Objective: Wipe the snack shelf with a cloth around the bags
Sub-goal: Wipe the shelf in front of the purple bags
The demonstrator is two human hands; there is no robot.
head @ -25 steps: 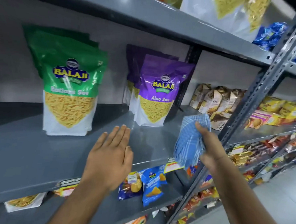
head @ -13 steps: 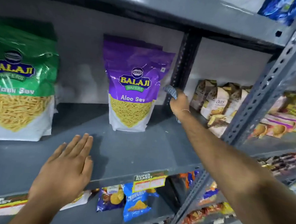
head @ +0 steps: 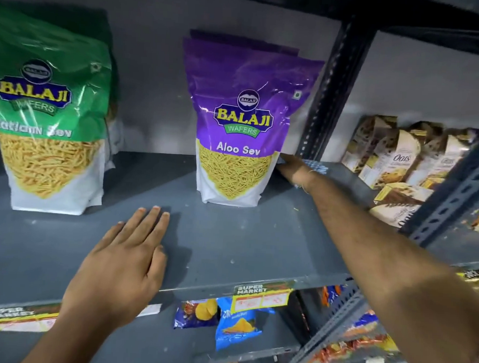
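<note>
A grey metal shelf (head: 230, 236) holds a green Ratlami Sev bag (head: 48, 110) at the left and a purple Aloo Sev bag (head: 241, 120) in the middle, each with more bags behind it. My right hand (head: 294, 169) reaches deep to the back right of the purple bag and presses a blue checked cloth (head: 315, 166) onto the shelf; most of the cloth is hidden under the hand. My left hand (head: 123, 261) lies flat on the shelf's front part, fingers together, holding nothing.
A dark perforated upright (head: 332, 86) stands just behind the cloth. Brown oats boxes (head: 395, 159) fill the neighbouring bay to the right. A second slotted post (head: 454, 189) crosses the right front. Small snack packets (head: 236, 322) lie on the lower shelf.
My right hand went from holding the cloth in the air at the shelf front to pressing it down on the shelf behind the purple bag. The left hand stayed flat.
</note>
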